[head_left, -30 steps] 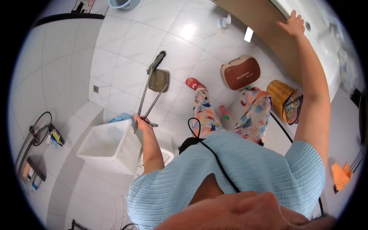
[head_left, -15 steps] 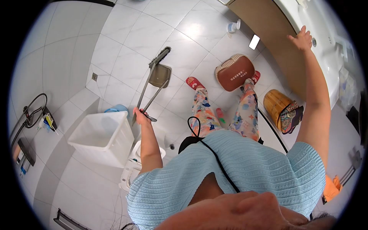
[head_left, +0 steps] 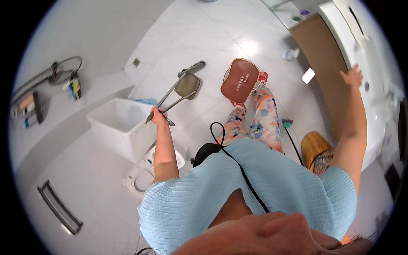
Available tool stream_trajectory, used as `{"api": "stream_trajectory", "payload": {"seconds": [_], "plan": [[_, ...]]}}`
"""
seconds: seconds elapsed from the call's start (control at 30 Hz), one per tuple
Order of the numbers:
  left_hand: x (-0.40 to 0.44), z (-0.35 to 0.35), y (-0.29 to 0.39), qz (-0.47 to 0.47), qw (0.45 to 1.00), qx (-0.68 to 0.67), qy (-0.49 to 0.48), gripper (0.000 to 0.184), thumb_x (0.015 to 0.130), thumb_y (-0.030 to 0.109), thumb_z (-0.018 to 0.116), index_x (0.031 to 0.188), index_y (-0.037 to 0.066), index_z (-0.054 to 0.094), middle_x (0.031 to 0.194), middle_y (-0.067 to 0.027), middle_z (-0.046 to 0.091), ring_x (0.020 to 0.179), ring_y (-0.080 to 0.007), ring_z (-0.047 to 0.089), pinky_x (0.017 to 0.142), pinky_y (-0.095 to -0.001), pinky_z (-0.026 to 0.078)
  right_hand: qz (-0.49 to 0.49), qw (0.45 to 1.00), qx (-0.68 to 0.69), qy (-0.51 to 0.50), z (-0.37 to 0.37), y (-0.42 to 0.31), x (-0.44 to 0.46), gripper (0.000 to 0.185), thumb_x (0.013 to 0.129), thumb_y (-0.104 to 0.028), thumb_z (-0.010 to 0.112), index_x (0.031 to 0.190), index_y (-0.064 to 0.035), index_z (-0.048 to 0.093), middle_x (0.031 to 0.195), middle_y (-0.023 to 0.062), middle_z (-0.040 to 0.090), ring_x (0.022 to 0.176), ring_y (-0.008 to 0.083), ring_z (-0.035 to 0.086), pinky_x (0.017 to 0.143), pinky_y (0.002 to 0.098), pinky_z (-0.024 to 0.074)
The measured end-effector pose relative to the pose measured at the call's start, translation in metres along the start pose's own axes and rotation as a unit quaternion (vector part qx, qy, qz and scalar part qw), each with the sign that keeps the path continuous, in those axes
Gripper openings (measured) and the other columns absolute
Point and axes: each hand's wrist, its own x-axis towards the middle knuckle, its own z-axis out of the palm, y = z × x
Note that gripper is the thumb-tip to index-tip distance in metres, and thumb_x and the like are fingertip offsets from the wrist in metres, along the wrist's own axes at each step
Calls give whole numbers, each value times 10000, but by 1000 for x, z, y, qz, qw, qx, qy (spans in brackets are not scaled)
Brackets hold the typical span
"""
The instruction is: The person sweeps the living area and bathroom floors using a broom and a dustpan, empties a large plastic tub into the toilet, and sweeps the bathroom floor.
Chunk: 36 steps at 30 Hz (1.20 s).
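My left hand (head_left: 158, 116) is closed round the long handles of a broom (head_left: 193, 68) and a dustpan (head_left: 187, 86). Both tools reach forward over the white tiled floor, the dustpan pan lying close beside the broom's brush. On the other side, my right hand (head_left: 352, 78) has its fingers spread and holds nothing; it is over the edge of the white sink counter (head_left: 370, 68). Between my hands, a brown bag (head_left: 240, 80) with a checked rim is by my feet and partly covers the red slippers (head_left: 263, 77).
A white bin (head_left: 127, 138) stands beside my left forearm, near the toilet (head_left: 140, 180). A wooden bucket (head_left: 312, 146) holding patterned cloth is at the right. A phone-like white rectangle (head_left: 308, 75) and a white bottle (head_left: 291, 54) are near the brown cabinet (head_left: 321, 55).
The view has turned, and my feet have stepped. The brown bag now lies further left relative to my legs. My left hand still grips the handles; my right hand remains spread by the sink.
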Motion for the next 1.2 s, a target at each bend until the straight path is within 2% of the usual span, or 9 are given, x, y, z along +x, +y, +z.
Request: {"api": "stream_trajectory", "payload": {"seconds": [0.3,0.33,0.37,0.53,0.63,0.77,0.93,1.0,1.2], "plan": [[-79,-79,46,114,993,11,13,139,860,178,560,970,94,565,626,-21,513,470,-89,438,391,-214,350,40,999,24,-25,0,106,-30,981,684,-520,689,1415,-183,127,1418,211,241,1271,422,290,995,517,330],[-74,-86,98,90,996,9,7,141,864,190,557,967,95,563,626,-19,513,471,-85,439,389,-208,343,56,998,-15,-11,-81,135,-47,970,685,-516,691,1413,-197,134,1406,201,262,1259,417,310,981,520,348],[-82,-89,104,95,995,0,18,141,864,190,557,967,95,563,626,-19,513,471,-85,439,389,-208,343,55,998,-18,3,-70,144,-44,958,687,-512,693,1411,-211,141,1394,191,284,1246,412,330,967,524,366],[-71,-86,115,111,992,-47,40,145,862,171,559,977,84,561,625,-31,520,470,-88,443,385,-207,342,37,999,-16,4,-43,144,-54,972,685,-474,711,1411,-166,143,1365,219,310,1209,403,376,946,499,400],[-45,-83,151,76,995,-43,41,151,862,170,562,985,84,558,630,-40,530,466,-91,446,381,-209,343,23,998,-48,-24,-126,141,-79,996,683,-461,719,1416,-136,127,1382,247,279,1218,430,355,958,498,386],[-31,-63,177,58,995,-53,57,124,845,138,579,949,71,578,628,-50,537,466,-105,458,371,-222,357,-15,997,-69,32,-113,153,-77,990,688,-437,723,1399,-54,149,1344,306,300,1207,442,363,977,492,364],[-13,-31,210,52,998,-2,46,159,871,175,562,992,72,566,652,-53,550,477,-103,460,379,-222,350,-22,999,-39,0,-110,141,-73,1008,682,-397,737,1392,-18,130,1328,336,288,1212,452,343,996,492,345],[-4,-22,220,50,998,-1,44,120,859,152,571,944,70,591,627,-46,548,456,-96,458,369,-215,353,37,998,-18,38,-110,130,-78,753,760,-340,671,1314,7,297,1185,333,432,1095,467,444,921,505,399],[29,-7,229,39,998,52,10,128,847,143,572,945,63,593,643,-43,564,460,-90,467,369,-216,358,51,999,-5,-4,-84,74,-59,527,811,-225,575,1260,-11,400,1119,221,520,1020,325,508,878,414,422]]}}
